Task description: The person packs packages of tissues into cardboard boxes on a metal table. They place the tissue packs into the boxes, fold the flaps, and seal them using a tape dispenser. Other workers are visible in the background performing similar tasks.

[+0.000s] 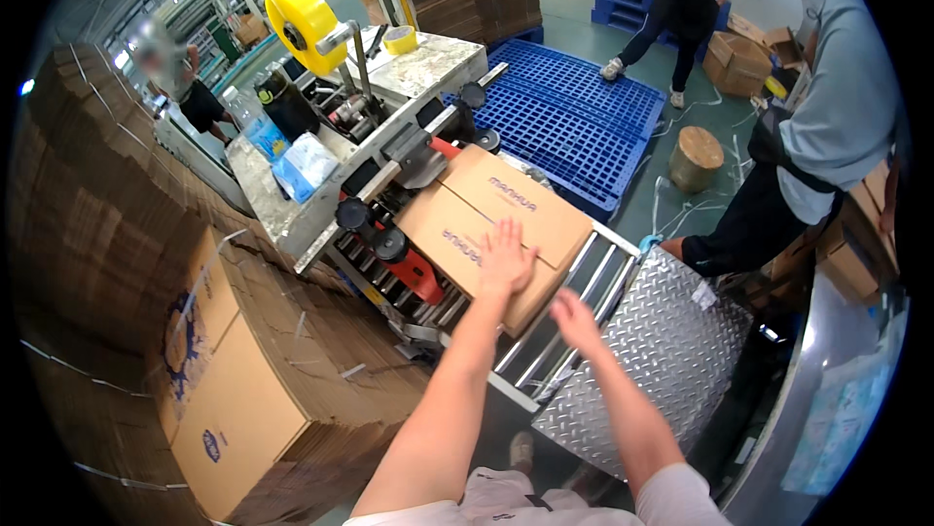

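Note:
A closed brown cardboard box [533,200] with dark print lies on the roller conveyor [595,268], its far-left end at a carton taping machine [413,158]. My left hand [508,261] lies flat on the box's top near the flap seam, fingers spread. Just off the box's near-right side is my right hand [576,320], its fingers loosely bent and holding nothing visible; whether it touches the box I cannot tell. Red side guides [420,273] with black rollers flank the box. A large yellow tape roll [302,28] is mounted above the machine.
Flattened cartons [243,390] are stacked high at left. A diamond-plate metal surface [652,361] adjoins the conveyor at right. Beyond lie a blue pallet [574,112] and a round stump [696,156]. A co-worker [827,137] stands at right; other people are farther back. Bottles [255,127] stand beside the machine.

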Available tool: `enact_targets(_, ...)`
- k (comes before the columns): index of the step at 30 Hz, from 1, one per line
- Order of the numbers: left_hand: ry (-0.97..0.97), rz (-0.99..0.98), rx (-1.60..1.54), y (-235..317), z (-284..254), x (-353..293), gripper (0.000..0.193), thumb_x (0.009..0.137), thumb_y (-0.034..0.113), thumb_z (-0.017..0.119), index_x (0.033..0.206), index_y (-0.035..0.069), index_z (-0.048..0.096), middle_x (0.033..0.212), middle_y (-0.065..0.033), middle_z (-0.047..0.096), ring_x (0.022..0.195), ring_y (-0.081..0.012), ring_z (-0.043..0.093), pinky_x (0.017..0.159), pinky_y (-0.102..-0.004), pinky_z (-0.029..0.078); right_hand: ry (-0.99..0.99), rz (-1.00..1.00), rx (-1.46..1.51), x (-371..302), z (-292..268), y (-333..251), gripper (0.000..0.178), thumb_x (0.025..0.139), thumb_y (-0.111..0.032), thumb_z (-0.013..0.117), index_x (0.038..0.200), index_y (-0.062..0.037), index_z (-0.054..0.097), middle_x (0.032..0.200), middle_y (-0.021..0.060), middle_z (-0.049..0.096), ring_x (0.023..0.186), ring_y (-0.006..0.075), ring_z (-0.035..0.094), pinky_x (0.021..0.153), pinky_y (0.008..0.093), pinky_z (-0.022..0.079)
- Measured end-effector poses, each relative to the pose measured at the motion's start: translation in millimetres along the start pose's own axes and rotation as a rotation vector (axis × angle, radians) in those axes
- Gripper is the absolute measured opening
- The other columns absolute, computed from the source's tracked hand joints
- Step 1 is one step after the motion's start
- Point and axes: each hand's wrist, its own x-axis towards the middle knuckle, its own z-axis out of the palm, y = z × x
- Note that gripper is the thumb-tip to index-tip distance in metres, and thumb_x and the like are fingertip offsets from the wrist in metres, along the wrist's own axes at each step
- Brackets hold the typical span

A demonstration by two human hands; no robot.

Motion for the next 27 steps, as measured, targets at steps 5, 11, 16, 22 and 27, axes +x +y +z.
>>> enact_targets(5, 0.066, -0.065, -0.079, -49.5, -5.7, 32.3, 0.061, 0.093, 0.042, 0.035, 0.144, 0.01, 0.023, 0.151, -0.0098, 0.017, 0.14, -0.0232, 0.013, 0.111, -0.0488, 0.012, -0.248, 0.208, -0.212, -216.1, -40.5, 35.1, 0.034, 0.092, -0.027, 0.051, 0.112, -0.0005, 0.058, 0.105, 0.0149, 0.063, 0.098, 0.0227, 0.059, 0.085, 0.0345, 0.045)
enact_targets(11, -0.196, 0.281, -0.166, -55.0, -141.8, -88.0, 0.045, 0.089, 0.039, 0.05, 0.125, 0.012, 0.051, 0.123, -0.0137, 0.054, 0.117, -0.0296, 0.048, 0.099, -0.0456, 0.035, -0.352, 0.608, -0.401, -421.4, -113.3, 146.2, 0.038, 0.088, -0.031, 0.051, 0.11, -0.0005, 0.059, 0.105, 0.0212, 0.062, 0.102, 0.0318, 0.059, 0.085, 0.039, 0.046)
enact_targets(16, -0.096, -0.097, 0.222, -138.9, -258.6, -314.7, 0.045, 0.078, 0.039, 0.066, 0.109, 0.007, 0.062, 0.119, -0.012, 0.057, 0.118, -0.0267, 0.048, 0.103, -0.0484, 0.03, -0.323, 0.523, -0.463, -411.7, -140.5, 125.5, 0.037, 0.087, -0.028, 0.05, 0.111, 0.0002, 0.058, 0.104, 0.0224, 0.061, 0.1, 0.035, 0.058, 0.084, 0.0407, 0.046)
enact_targets(22, -0.014, 0.055, 0.371, -190.4, -251.7, -379.1, 0.054, 0.077, 0.043, 0.065, 0.117, 0.009, 0.056, 0.125, -0.007, 0.054, 0.127, -0.0195, 0.04, 0.107, -0.0542, 0.021, -0.236, 0.204, -0.58, -361.8, -178.5, 82.3, 0.036, 0.087, -0.024, 0.05, 0.112, 0.001, 0.056, 0.103, 0.0238, 0.061, 0.097, 0.0387, 0.058, 0.083, 0.0427, 0.046)
enact_targets(27, 0.219, 0.093, 0.413, -171.2, -288.3, -385.8, 0.021, 0.082, 0.017, 0.057, 0.101, 0.009, 0.058, 0.115, -0.009, 0.058, 0.109, -0.0248, 0.053, 0.093, -0.0455, 0.038, -0.063, 0.115, -0.431, -363.5, -206.0, 66.8, 0.04, 0.086, -0.026, 0.055, 0.116, -0.0003, 0.054, 0.097, 0.0213, 0.064, 0.089, 0.0341, 0.062, 0.078, 0.0392, 0.049)
